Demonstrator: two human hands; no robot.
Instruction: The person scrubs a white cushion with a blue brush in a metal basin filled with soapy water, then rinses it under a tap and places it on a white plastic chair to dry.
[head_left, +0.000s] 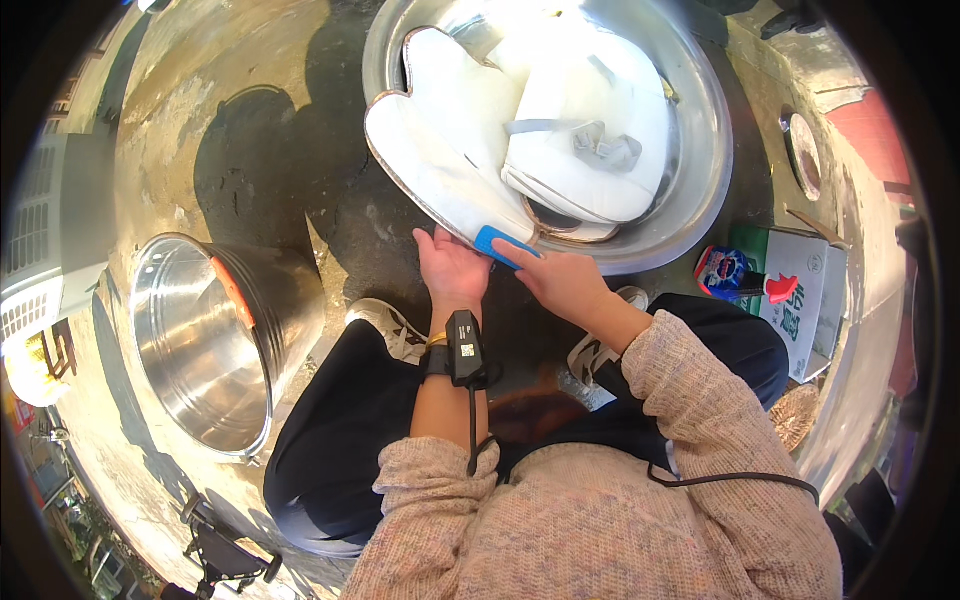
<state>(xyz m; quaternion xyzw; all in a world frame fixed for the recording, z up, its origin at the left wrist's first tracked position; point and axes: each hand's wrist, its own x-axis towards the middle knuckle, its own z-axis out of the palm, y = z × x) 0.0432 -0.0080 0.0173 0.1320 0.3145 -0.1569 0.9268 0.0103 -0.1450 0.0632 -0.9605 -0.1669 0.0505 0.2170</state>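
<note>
A wide metal basin (712, 195) stands before me with a large white padded item (450, 127) with dark piping in it, one end hanging over the near left rim. Grey straps (551, 126) lie on its right part. My right hand (566, 289) holds a blue scrubbing brush or sponge (504, 246) against the piped lower edge. Palm up, my left hand (454, 266) is beneath that same edge, its fingertips partly hidden under it; whether they grip the edge is not plain.
A steel bucket (292, 300) with an orange handle grip is at the left. To the right are a spray bottle (724, 274) with a red trigger and a cardboard box (806, 300). A round lid or dish (802, 156) lies farther back. A cable runs from my left wrist.
</note>
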